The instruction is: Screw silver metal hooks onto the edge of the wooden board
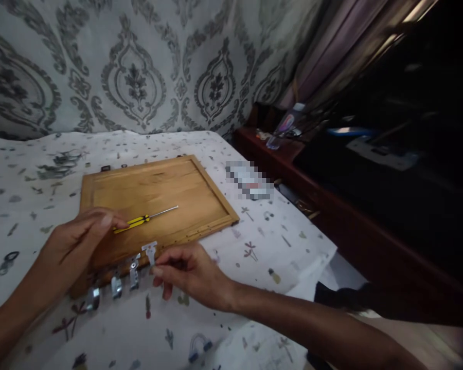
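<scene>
My left hand (79, 239) is over the left part of a framed wooden board (139, 185). Its fingers are closed at the handle end of a yellow and black screwdriver (141, 221), whose thin shaft points right across the board. At the board's near edge, my right hand (195, 272) pinches a T-shaped metal hook (150, 252) between thumb and fingers. Left of it, several curved metal hooks, including one shiny hook (134, 272) and another hook (117, 286), sit along the same edge. Small dark holes mark that edge further right.
A patterned white cloth (281, 241) covers the surface beneath the board. More metal pieces (61, 164) lie at the back left. A blurred-out item (249, 180) lies right of the board. A clear bottle (287, 126) stands on a dark red wooden ledge (250, 136).
</scene>
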A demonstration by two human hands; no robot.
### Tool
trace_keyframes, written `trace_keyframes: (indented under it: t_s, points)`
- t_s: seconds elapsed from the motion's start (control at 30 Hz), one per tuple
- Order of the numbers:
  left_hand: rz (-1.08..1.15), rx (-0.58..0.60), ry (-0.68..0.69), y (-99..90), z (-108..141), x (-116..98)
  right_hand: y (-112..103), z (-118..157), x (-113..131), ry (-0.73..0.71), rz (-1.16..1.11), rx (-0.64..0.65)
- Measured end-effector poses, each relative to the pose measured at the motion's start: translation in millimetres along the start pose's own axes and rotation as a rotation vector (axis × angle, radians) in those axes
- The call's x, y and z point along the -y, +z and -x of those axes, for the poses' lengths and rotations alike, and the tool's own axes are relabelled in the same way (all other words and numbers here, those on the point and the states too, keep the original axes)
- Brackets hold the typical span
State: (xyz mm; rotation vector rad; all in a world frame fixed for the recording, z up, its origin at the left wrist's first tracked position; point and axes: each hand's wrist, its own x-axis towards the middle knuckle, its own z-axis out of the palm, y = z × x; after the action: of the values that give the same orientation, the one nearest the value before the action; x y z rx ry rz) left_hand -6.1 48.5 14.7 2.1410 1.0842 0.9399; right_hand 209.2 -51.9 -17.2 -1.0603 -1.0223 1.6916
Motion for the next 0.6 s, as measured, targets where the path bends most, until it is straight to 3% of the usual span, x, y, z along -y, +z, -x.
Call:
trace_keyframes:
  t_s: [0.27, 0.6]
  points:
    - [-0.037, 0.028, 0.026, -1.5, 1.6, 8.4, -1.4, 1.5, -11.7, 0.009, -0.006, -0.036]
    - [-0.059, 0.046, 0.239, 3.6, 2.4, 11.3, -1.8, 3.1, -12.0, 0.018, 0.038, -0.010]
